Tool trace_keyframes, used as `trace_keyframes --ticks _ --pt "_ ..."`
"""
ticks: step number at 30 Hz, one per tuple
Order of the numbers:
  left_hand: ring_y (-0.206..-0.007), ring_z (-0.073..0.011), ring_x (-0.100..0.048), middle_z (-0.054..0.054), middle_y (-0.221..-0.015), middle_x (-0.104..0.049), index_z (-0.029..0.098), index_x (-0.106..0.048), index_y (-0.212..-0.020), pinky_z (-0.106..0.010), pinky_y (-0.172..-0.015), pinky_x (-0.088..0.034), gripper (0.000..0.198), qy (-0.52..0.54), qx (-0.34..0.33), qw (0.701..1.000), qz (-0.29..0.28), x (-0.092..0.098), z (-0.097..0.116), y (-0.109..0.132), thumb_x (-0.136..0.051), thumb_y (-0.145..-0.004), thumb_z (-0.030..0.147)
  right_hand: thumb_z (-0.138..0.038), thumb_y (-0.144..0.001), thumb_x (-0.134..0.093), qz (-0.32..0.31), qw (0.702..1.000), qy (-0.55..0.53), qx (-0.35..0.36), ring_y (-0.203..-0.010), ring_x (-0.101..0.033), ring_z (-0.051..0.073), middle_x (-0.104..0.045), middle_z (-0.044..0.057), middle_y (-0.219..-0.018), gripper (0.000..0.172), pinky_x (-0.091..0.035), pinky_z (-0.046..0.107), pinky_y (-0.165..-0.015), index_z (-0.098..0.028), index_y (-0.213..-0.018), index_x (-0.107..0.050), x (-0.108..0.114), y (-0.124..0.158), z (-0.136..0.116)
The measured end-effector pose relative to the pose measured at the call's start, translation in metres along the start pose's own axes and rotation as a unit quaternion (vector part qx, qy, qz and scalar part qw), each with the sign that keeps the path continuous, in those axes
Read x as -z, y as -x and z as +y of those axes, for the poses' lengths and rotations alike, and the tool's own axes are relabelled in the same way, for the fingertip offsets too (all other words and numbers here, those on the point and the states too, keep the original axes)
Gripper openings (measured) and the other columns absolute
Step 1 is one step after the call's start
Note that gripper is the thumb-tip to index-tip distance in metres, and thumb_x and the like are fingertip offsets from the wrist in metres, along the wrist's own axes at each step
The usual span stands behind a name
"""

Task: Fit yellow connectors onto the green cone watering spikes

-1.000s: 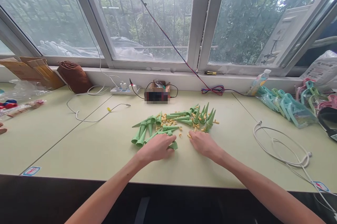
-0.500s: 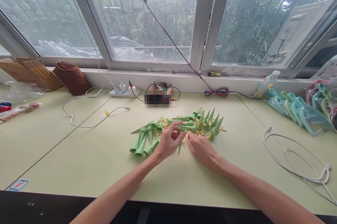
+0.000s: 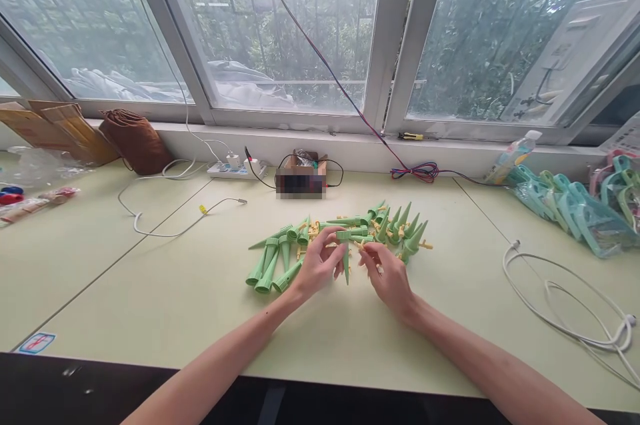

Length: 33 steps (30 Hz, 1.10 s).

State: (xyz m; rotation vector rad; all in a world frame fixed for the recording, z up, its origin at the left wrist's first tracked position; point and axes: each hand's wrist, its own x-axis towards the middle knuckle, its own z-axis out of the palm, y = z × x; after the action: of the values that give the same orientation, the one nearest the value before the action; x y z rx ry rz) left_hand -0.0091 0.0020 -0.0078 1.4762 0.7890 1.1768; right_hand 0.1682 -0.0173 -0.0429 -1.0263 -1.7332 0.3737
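My left hand (image 3: pixel 320 261) is closed around a green plastic spike (image 3: pixel 346 260), which hangs point down in front of the pile. In my right hand (image 3: pixel 389 277), thumb and fingers pinch a small yellow plastic valve (image 3: pixel 361 247), a short way right of the spike. The two pieces look apart. Behind and beside my hands lie more green spikes (image 3: pixel 270 264), several on the left with their wide ends toward me. At the right of the pile, other spikes (image 3: pixel 411 236) point upward with yellow valves (image 3: pixel 426 245) attached. My hands hide part of the pile.
A power strip (image 3: pixel 237 170) and a small cardboard box (image 3: pixel 315 162) stand by the window sill. White cables (image 3: pixel 560 326) lie at the right, another white cable (image 3: pixel 165 235) at the left. Bagged teal plastic items (image 3: pixel 565 208) and a bottle (image 3: pixel 517 152) sit far right.
My right hand has lifted from the tabletop with the yellow valve between its fingers. The green spike in my left hand has turned more upright, point down. The view has shifted slightly.
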Motion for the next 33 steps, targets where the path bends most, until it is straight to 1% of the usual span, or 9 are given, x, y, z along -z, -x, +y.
trace_keyframes --ticks 3,6,11,16,19,22,28,33 --pt "-0.044 -0.0037 -0.053 0.003 -0.083 -0.05 0.022 -0.052 -0.119 -0.018 -0.04 -0.044 0.032 -0.008 -0.004 1.0 -0.003 0.0002 0.0003 -0.0002 -0.06 -0.092 0.037 -0.026 -0.101 -0.048 0.017 1.0 -0.017 0.02 -0.069 -0.067 0.014 -0.066 0.003 -0.081 0.01 -0.054 0.024 -0.057 -0.02 -0.103 -0.056 -0.0003 0.0008 -0.0002" --pt "-0.046 -0.004 -0.054 0.002 -0.086 -0.051 0.023 -0.052 -0.12 -0.018 -0.041 -0.045 0.032 -0.012 -0.01 1.0 -0.008 0.0007 -0.0001 -0.0002 -0.06 -0.092 0.036 -0.023 -0.1 -0.049 0.02 0.999 -0.021 0.04 -0.068 -0.068 0.014 -0.065 0.002 -0.081 0.008 -0.055 0.024 -0.056 -0.021 -0.102 -0.057 0.0002 0.0004 -0.0016" --pt "-0.047 -0.0041 -0.054 0.0 -0.09 -0.052 0.024 -0.052 -0.122 -0.019 -0.043 -0.047 0.032 -0.028 -0.011 0.999 -0.017 0.0016 -0.001 0.0003 -0.058 -0.094 0.036 -0.022 -0.1 -0.05 0.022 0.998 -0.01 0.059 -0.067 -0.067 0.013 -0.066 0.002 -0.081 0.01 -0.055 0.024 -0.057 -0.02 -0.1 -0.059 0.001 -0.0007 -0.0029" --pt "-0.046 -0.0023 -0.051 0.001 -0.089 -0.048 0.024 -0.053 -0.121 -0.018 -0.043 -0.046 0.031 -0.048 -0.016 0.999 -0.009 0.0019 -0.0019 0.0017 -0.06 -0.093 0.035 -0.023 -0.1 -0.05 0.03 0.998 0.006 0.061 -0.066 -0.067 0.013 -0.066 0.003 -0.082 0.011 -0.055 0.025 -0.058 -0.02 -0.102 -0.06 0.0013 -0.0014 -0.0024" --pt "-0.049 -0.0021 -0.05 0.0 -0.092 -0.047 0.024 -0.054 -0.122 -0.018 -0.046 -0.048 0.032 -0.072 -0.022 0.997 -0.007 0.0017 -0.0015 0.0025 -0.06 -0.092 0.034 -0.023 -0.1 -0.049 0.033 0.997 0.021 0.067 -0.065 -0.066 0.013 -0.067 0.003 -0.084 0.011 -0.055 0.025 -0.058 -0.021 -0.101 -0.06 0.002 -0.0022 -0.0029" --pt "-0.055 -0.0039 -0.051 0.0 -0.092 -0.048 0.024 -0.056 -0.122 -0.019 -0.051 -0.052 0.033 -0.103 -0.036 0.994 -0.003 0.0017 -0.0011 0.0028 -0.061 -0.091 0.033 -0.021 -0.1 -0.048 0.031 0.996 0.025 0.078 -0.064 -0.065 0.013 -0.067 0.004 -0.085 0.012 -0.054 0.025 -0.059 -0.021 -0.099 -0.06 0.0028 -0.003 -0.0039" --pt "-0.059 -0.0081 -0.055 0.0 -0.081 -0.054 0.02 -0.058 -0.123 -0.021 -0.057 -0.055 0.034 -0.167 -0.078 0.983 0.005 0.0024 -0.0025 0.0027 -0.06 -0.091 0.032 -0.022 -0.101 -0.047 0.024 0.996 0.045 0.078 -0.069 -0.065 0.015 -0.068 0.005 -0.087 0.014 -0.055 0.027 -0.063 -0.022 -0.098 -0.061 0.0033 -0.0033 -0.0043" --pt "-0.062 -0.0087 -0.058 -0.002 -0.086 -0.059 0.019 -0.059 -0.122 -0.022 -0.06 -0.057 0.033 -0.191 -0.105 0.976 0.01 0.003 -0.0032 0.0025 -0.059 -0.091 0.029 -0.019 -0.1 -0.048 0.025 0.993 0.052 0.1 -0.075 -0.066 0.015 -0.067 0.005 -0.089 0.013 -0.055 0.027 -0.066 -0.022 -0.1 -0.061 0.0033 -0.0038 -0.0025"
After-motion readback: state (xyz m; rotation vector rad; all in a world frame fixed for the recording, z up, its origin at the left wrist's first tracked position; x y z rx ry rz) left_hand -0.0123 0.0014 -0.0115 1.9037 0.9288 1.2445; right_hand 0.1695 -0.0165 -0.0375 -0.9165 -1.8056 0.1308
